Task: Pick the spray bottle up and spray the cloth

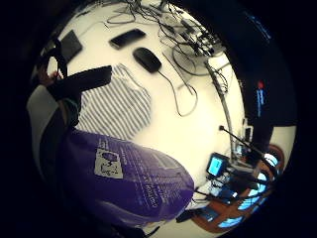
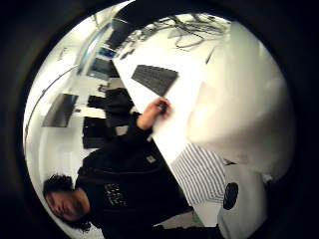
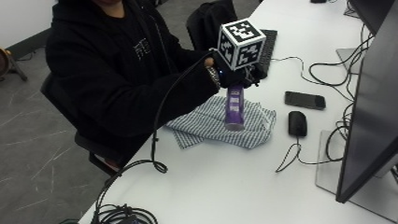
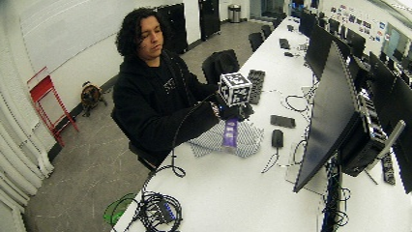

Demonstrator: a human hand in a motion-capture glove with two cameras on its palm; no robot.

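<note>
The gloved hand (image 3: 233,77) curls its fingers round the top of the bottle (image 3: 234,108) over the cloth (image 3: 214,125) — tip it, and spray could hit the mouse (image 3: 297,123) on the right.

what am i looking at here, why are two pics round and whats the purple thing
A person sits at a white table wearing a black glove on the right hand. The two round pictures come from small cameras on that palm; the other two are filmed from beside the table. The purple thing is a spray bottle, gripped at its top by the gloved fingers and held upright above a striped cloth. Beside the cloth lie a black mouse, a phone and a keyboard.
</note>
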